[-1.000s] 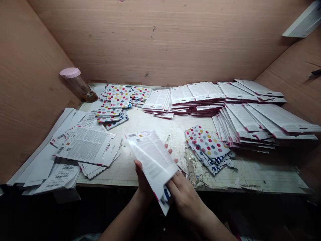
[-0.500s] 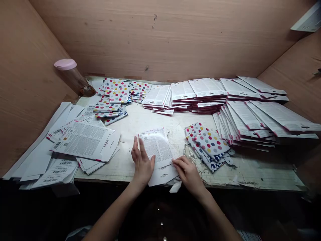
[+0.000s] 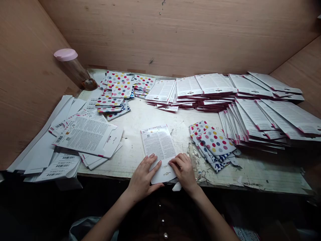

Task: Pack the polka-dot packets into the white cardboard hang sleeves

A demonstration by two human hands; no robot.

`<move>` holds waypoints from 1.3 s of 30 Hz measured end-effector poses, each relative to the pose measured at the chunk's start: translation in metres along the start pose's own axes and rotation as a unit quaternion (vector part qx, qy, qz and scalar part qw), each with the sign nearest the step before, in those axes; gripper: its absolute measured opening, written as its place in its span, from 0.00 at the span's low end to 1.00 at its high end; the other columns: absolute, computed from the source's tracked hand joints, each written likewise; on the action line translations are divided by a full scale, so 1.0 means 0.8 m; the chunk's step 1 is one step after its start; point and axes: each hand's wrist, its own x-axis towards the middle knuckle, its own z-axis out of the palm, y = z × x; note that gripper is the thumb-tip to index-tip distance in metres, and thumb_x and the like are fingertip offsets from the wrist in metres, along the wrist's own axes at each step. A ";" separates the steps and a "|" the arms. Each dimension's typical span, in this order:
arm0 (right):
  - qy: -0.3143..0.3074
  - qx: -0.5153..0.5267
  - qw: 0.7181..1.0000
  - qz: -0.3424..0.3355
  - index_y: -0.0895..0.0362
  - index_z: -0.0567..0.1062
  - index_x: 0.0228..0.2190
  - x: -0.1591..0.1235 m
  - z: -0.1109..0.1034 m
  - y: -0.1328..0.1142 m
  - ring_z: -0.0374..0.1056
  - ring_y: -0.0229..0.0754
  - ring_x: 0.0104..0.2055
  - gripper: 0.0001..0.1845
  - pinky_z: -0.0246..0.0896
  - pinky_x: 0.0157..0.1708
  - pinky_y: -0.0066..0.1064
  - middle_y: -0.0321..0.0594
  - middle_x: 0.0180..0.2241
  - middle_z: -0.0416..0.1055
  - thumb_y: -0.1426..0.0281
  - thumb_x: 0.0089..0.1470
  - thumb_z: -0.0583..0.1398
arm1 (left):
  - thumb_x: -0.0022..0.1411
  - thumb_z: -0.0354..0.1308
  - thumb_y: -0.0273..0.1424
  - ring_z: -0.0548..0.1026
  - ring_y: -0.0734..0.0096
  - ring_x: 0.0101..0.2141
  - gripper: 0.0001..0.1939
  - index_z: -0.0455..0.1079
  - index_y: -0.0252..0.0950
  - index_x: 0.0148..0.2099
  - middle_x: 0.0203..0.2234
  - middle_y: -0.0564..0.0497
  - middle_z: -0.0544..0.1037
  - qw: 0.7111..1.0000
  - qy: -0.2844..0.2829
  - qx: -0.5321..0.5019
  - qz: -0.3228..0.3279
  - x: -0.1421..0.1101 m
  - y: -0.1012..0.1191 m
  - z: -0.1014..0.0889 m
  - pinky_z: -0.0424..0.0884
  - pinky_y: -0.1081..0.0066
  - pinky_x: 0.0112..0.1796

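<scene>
A white cardboard sleeve [image 3: 160, 144] lies on the table in front of me, printed side up, its flap with a hanging slot towards me. My left hand [image 3: 145, 175] rests open on its lower left part, fingers spread, thumb along the flap's bottom edge. With curled fingers my right hand [image 3: 184, 170] pinches the sleeve's right edge near the flap line; the fingertips are partly hidden. A small white scrap [image 3: 177, 186] pokes out below the right hand. Just to the right lie folded polka-dot pieces [image 3: 215, 142] with blue-and-white pieces beneath.
Printed sleeves [image 3: 87, 135] and barcode label sheets [image 3: 59, 166] lie at left. More polka-dot packs [image 3: 121, 85] sit at the back, by a leaning pink-lidded bottle [image 3: 75, 68]. Stacks of sleeves [image 3: 260, 117] line the right. Wooden panels [image 3: 175, 40] enclose the table [image 3: 130, 130].
My left hand has come down from the sleeve's left edge onto its lower part and flap. My right hand stays at the right edge. The camera view has shifted slightly.
</scene>
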 end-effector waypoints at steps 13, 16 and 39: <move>-0.035 -0.041 0.997 -0.046 0.57 0.70 0.32 0.001 0.002 0.005 0.62 0.43 0.37 0.09 0.53 0.39 0.36 0.40 0.32 0.67 0.73 0.64 0.51 | 0.59 0.59 0.48 0.60 0.44 0.62 0.40 0.54 0.37 0.67 0.59 0.35 0.66 1.000 0.005 -0.016 -0.004 -0.002 -0.004 0.003 0.61 0.44 0.58; -0.035 -0.034 0.998 -0.045 0.57 0.70 0.33 0.002 -0.001 0.006 0.62 0.42 0.37 0.08 0.54 0.39 0.34 0.39 0.32 0.67 0.73 0.64 0.52 | 0.59 0.59 0.48 0.59 0.45 0.62 0.39 0.53 0.37 0.67 0.59 0.36 0.66 1.000 0.002 -0.017 -0.004 -0.002 -0.004 0.003 0.60 0.45 0.59; -0.033 -0.061 0.997 -0.043 0.57 0.69 0.30 0.011 0.005 0.007 0.62 0.44 0.36 0.09 0.58 0.36 0.35 0.42 0.31 0.66 0.74 0.62 0.53 | 0.57 0.61 0.47 0.61 0.44 0.61 0.40 0.56 0.38 0.66 0.59 0.37 0.67 0.997 0.012 -0.076 -0.032 -0.002 -0.003 0.005 0.59 0.43 0.59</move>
